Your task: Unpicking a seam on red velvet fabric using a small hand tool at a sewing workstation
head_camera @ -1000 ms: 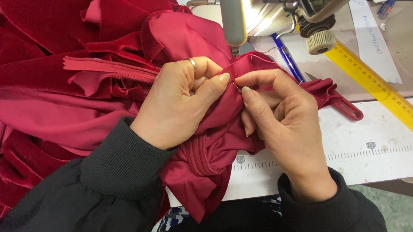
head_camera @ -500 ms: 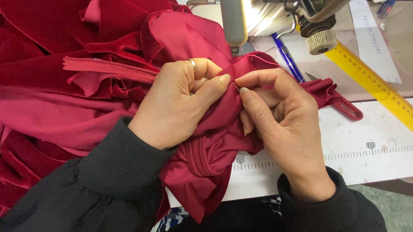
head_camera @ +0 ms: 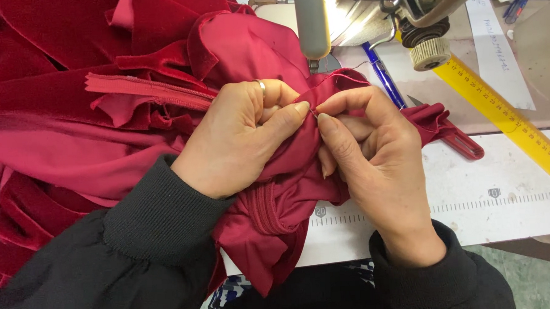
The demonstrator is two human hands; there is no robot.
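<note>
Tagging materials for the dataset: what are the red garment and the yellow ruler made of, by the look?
Red garment: smooth woven lining with a soft sheen under the fingers, probably satin; the darker folds look like napped velvet.
Long yellow ruler: flat, rigid, glossy, with printed black marks; plastic or painted metal, I cannot tell which.

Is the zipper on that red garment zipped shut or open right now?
Shut, along the stretch in view: the red zipper shows one closed line of teeth on the red fabric. Its right end runs behind the left hand.
</note>
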